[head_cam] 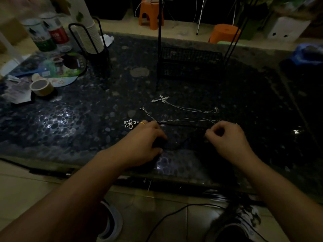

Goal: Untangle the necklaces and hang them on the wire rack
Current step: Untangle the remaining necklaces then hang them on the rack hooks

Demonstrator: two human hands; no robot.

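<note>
Necklaces lie centre frame on the dark pebbled worktop [70, 123]. Cross necklace [163, 99] is farthest up, its thin chain trailing right, apparently apart from the rest. Below it, a flower pendant [129, 123] sits just left of the left hand [146, 138], and thin silver strands [188, 119] run across between the two hands. A dark cord [178, 125] also seems to stretch between them; lighting too dim to be sure how it crosses the silver strands. Wire rack [189, 62] stands upper centre, well apart from the chains, nothing visibly hung on it.

Risks, my read: pulling the hands apart could tighten any knot instead of freeing it; fine strands could snap or snag; low light makes crossings easy to misjudge; a dragged chain could catch the cross necklace and re-tangle.

Left hand: fingers curled down, tips at the point where cord and strands meet, looks like a pinch there. Right hand [227, 137]: fingers curled tight, seemingly pinching the right end of the strands; exact contact hidden.
</note>
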